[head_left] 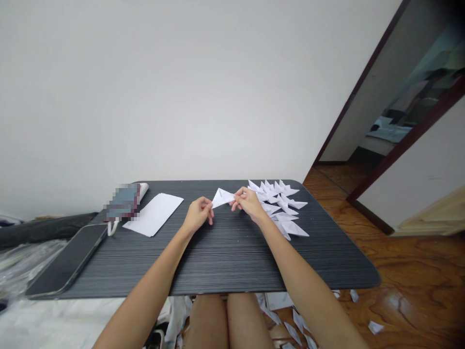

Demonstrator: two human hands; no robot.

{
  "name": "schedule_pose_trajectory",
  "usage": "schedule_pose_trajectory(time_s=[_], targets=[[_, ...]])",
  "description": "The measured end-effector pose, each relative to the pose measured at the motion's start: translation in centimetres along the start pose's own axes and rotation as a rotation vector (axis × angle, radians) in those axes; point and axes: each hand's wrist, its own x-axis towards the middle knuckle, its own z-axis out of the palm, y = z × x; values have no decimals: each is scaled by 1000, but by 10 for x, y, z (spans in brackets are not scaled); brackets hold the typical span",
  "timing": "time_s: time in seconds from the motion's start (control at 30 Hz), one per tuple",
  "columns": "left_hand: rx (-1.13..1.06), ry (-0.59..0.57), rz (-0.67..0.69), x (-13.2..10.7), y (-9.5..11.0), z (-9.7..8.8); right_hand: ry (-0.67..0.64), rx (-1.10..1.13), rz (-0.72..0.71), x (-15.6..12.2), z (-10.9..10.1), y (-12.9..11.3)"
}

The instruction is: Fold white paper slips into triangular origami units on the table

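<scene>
Between my hands, above the middle of the dark table, is a folded white paper boat point(222, 197). My left hand point(199, 212) pinches its left corner between thumb and fingers. At the opposite end, my right hand point(247, 202) grips the right corner, and the fingers cover that tip. Just right of my right hand lie several finished paper boats point(286, 203) with pointed ends, grouped close together. A stack of white paper sheets point(155, 214) rests to the left of my left hand.
The striped dark table point(225, 261) stands against a white wall. At its left lie a phone point(69, 261) and a partly pixelated device point(123, 202) with a white cable point(112, 228). Paper scraps point(375, 327) are on the wooden floor, and a doorway is at right.
</scene>
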Motion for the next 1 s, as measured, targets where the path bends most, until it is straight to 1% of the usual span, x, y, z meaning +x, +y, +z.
schedule_pose_trajectory(time_s=[0.1, 0.27, 0.37, 0.4, 0.47, 0.53, 0.67, 0.77, 0.87, 0.93, 1.0], targets=[[3, 54, 23, -2, 2, 1, -8, 18, 11, 1, -2, 1], [-49, -27, -21, -4, 14, -1, -18, 17, 29, 3, -9, 1], [-1, 7, 78, -6, 24, -2, -39, -15, 10, 1, -10, -3], [27, 13, 121, -7, 26, -2, -54, -18, 2, 0, -9, -5], [84, -11, 177, -9, 28, 0, -98, -8, -12, -3, -4, -8], [128, -17, 192, -10, 26, 4, -124, 20, -29, -5, 3, -10], [140, 37, 190, -10, 21, 10, -112, 46, -64, -6, 16, -7], [119, 48, 194, -10, 20, 12, -118, -38, -80, -5, 22, -2], [138, 25, 202, -12, 24, 13, -141, -182, -126, -7, 24, 1], [170, 22, 226, -13, 28, 13, -147, -299, -192, -9, 25, 0], [195, 49, 252, -14, 30, 13, -112, -434, -284, -12, 25, 0]])
